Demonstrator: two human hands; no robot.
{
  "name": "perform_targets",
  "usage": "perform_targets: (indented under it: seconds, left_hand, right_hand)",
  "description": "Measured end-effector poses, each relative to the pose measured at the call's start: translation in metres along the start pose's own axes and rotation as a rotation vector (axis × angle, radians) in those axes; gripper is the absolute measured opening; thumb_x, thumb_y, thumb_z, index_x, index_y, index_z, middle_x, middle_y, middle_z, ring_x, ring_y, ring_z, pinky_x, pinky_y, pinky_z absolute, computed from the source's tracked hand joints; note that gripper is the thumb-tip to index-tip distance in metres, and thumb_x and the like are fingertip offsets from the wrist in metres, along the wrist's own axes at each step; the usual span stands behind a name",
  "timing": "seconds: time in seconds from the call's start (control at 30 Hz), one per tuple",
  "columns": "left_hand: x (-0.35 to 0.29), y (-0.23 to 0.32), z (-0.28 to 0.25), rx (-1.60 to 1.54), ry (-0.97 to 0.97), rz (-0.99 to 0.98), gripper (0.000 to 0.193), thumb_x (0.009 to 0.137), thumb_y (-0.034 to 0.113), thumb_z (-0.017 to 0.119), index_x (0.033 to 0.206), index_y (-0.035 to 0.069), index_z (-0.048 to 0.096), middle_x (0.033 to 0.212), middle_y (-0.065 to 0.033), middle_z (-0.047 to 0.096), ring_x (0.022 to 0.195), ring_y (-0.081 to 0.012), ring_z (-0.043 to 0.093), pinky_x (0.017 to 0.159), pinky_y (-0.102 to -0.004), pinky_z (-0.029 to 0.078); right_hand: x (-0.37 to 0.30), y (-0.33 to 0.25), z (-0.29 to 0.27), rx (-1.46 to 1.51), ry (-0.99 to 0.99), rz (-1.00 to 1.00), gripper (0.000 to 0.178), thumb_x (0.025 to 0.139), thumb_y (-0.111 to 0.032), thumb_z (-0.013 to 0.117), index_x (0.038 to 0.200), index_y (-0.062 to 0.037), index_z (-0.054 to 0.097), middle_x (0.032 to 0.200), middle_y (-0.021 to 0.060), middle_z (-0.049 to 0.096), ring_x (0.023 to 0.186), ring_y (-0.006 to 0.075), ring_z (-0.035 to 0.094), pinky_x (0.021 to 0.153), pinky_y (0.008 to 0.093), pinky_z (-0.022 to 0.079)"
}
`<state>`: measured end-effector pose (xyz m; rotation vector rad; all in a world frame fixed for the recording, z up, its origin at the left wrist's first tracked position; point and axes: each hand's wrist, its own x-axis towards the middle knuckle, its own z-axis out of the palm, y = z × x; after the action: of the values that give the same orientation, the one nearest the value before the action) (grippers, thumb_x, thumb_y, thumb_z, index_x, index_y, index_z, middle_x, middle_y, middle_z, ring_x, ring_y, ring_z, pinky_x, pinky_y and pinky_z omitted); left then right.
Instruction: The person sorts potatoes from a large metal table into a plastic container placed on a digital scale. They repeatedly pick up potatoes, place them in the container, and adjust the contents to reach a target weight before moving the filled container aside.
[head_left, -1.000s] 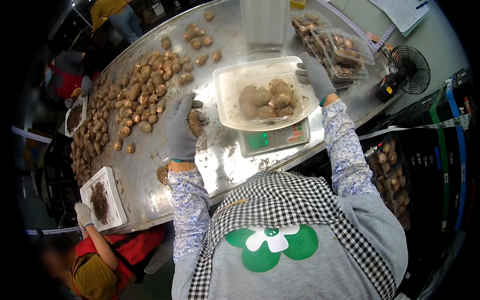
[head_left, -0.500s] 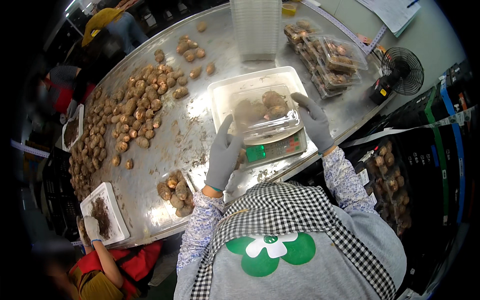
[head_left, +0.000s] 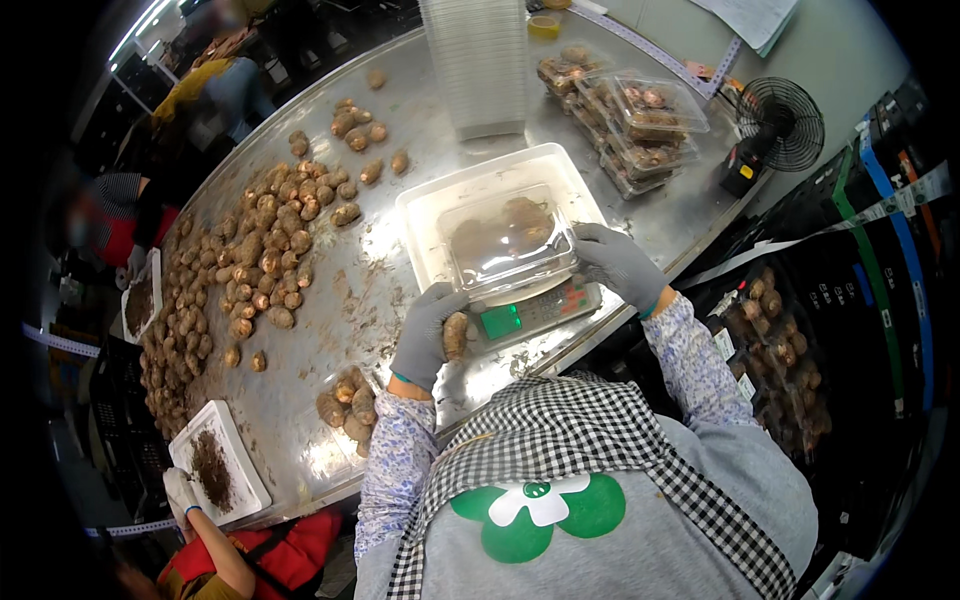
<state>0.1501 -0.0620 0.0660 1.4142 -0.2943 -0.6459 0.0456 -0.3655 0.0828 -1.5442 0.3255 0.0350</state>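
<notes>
A clear plastic box (head_left: 508,268) with a few taro corms (head_left: 527,213) showing through its shiny cover rests in a white tray (head_left: 432,205). That tray sits on a scale (head_left: 540,315) with a lit green display. My right hand (head_left: 622,265), in a grey glove, grips the box's right edge. At the near left corner is my left hand (head_left: 420,335), gloved too, its fingers curled and closed. A single taro corm (head_left: 456,338) lies against its palm side, partly behind the fingers.
A large heap of taro (head_left: 265,235) covers the table's left part. Stacked clear containers (head_left: 478,75) stand behind the tray. Filled boxes (head_left: 640,125) and a black fan (head_left: 780,125) are at right. A co-worker's gloved hand (head_left: 180,490) is by a soil-covered tray (head_left: 262,492).
My left hand has drawn back from the box's side, its fingers curling, and the taro corm beside it now shows more fully. My right fingers have bent onto the box's edge.
</notes>
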Motion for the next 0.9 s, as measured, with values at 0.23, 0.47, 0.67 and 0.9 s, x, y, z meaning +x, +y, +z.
perform_targets:
  seconds: [0.23,0.47,0.67,0.9]
  left_hand:
    - [-0.001,0.017,0.028,-0.213,-0.095,-0.164,0.014,0.093,0.010,0.060,0.100,-0.002,0.063,0.080,-0.0095,0.064,0.058,-0.0164,0.064,0.050,-0.0260,0.053]
    - [0.033,0.045,0.136,0.516,-0.467,0.589,0.018,0.094,0.020,0.059,0.092,0.003,0.066,0.089,-0.0127,0.063,0.074,-0.0273,0.066,0.066,-0.0349,0.053]
    - [0.108,-0.044,0.237,0.582,-0.602,0.587,0.020,0.097,0.020,0.054,0.097,0.004,0.066,0.086,-0.0146,0.065,0.075,-0.0293,0.065,0.065,-0.0379,0.055]
    - [0.157,-0.099,0.288,-0.357,-0.422,-0.609,0.017,0.100,0.019,0.053,0.096,0.003,0.058,0.083,-0.0132,0.063,0.066,-0.0272,0.064,0.057,-0.0401,0.057]
  right_hand:
    - [-0.016,0.006,-0.007,0.100,0.152,-0.082,0.030,0.095,-0.013,0.057,0.119,0.0052,0.060,0.094,0.0074,0.063,0.075,0.0134,0.063,0.071,0.0279,0.055]
    - [-0.067,0.000,-0.113,0.190,0.384,-0.008,0.025,0.098,-0.024,0.055,0.101,-0.0021,0.066,0.082,0.0002,0.059,0.064,0.0107,0.057,0.058,0.0248,0.050]
    - [-0.050,0.030,-0.225,0.230,0.593,0.243,0.023,0.095,-0.025,0.058,0.089,-0.0033,0.063,0.070,0.0018,0.052,0.056,0.0106,0.048,0.049,0.0252,0.038]
    - [-0.018,0.076,-0.256,0.383,0.683,0.253,0.025,0.097,-0.026,0.060,0.113,-0.0064,0.058,0.097,0.0134,0.062,0.081,0.0268,0.068,0.068,0.0378,0.059]
